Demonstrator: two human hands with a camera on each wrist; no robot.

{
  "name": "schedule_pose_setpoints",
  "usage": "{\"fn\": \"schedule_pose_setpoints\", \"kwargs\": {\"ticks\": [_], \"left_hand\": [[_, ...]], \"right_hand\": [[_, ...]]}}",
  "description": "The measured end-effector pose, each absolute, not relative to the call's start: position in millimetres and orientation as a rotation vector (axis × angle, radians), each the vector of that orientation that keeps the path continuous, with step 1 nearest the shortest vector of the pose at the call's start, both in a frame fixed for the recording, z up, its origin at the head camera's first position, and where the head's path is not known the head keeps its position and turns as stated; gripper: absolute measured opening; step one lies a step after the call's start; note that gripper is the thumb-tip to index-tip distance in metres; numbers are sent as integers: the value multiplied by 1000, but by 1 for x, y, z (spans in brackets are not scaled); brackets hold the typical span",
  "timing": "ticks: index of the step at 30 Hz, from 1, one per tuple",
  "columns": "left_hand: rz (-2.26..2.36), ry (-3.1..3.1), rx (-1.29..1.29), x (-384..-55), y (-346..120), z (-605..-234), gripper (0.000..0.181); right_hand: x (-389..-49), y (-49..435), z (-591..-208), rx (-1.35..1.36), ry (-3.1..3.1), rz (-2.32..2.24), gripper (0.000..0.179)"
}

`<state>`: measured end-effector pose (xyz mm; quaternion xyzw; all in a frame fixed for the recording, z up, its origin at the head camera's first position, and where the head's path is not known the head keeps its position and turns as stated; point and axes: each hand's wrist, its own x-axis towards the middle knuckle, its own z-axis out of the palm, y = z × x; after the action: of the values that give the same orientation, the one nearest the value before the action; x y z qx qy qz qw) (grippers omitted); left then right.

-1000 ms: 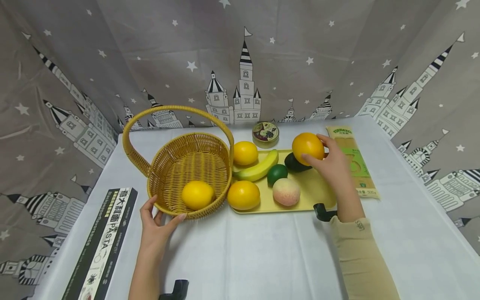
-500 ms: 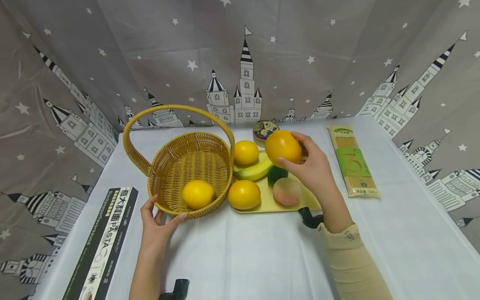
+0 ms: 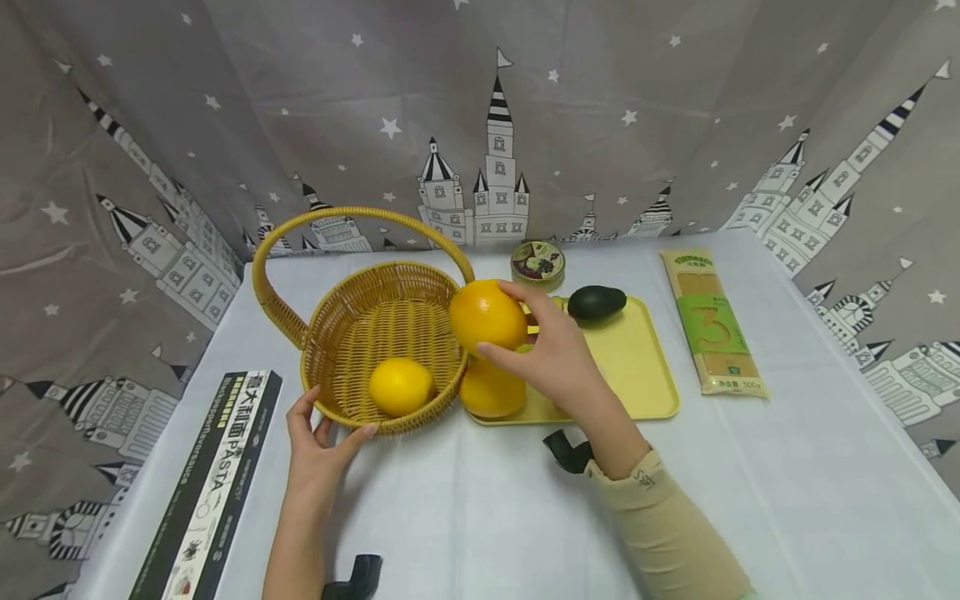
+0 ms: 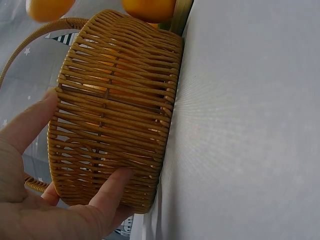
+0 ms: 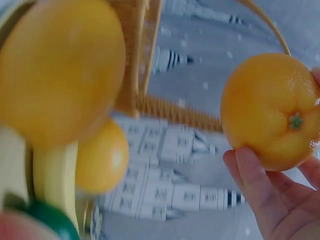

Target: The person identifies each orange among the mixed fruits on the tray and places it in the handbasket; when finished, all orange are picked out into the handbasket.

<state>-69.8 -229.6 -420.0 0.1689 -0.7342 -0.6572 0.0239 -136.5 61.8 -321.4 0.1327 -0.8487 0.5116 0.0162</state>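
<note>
My right hand (image 3: 551, 342) grips an orange (image 3: 489, 317) by its right side, in the air over the left end of the yellow tray (image 3: 660, 400) beside the basket rim. In the right wrist view the orange (image 5: 272, 112) shows its green stem end. My left hand (image 3: 318, 454) rests against the near left side of the wicker basket (image 3: 330, 400), fingers spread. In the left wrist view, its fingers (image 4: 111, 190) touch the outer weave and its thumb reaches the rim. A lemon (image 3: 401, 387) lies inside the basket. Another yellow-orange fruit (image 3: 491, 396) sits on the tray, partly covered.
An avocado (image 3: 596, 302) lies on the tray; bananas (image 5: 55, 175) and a dark green fruit (image 5: 52, 220) show in the right wrist view. A round tin (image 3: 537, 263) stands behind, a noodle pack (image 3: 712, 325) at right, a pasta box (image 3: 206, 492) at left. The basket handle (image 3: 360, 214) arches high.
My right hand has carried the orange left from above the avocado to the basket's right rim, uncovering the avocado. My left hand keeps its place at the basket.
</note>
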Motion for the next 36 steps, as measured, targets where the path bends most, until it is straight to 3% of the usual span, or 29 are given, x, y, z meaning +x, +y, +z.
{"fn": "schedule_pose_setpoints", "kwargs": {"ticks": [15,36], "left_hand": [[-2037,-2269,515,-71,-229,-419,94],[-2067,-2226,488,-69,-229,-419,93]], "right_hand": [[-149,-24,-341,724,-2643,1518,72],[-163,-98,-360,828,-2798,1321,71]]}}
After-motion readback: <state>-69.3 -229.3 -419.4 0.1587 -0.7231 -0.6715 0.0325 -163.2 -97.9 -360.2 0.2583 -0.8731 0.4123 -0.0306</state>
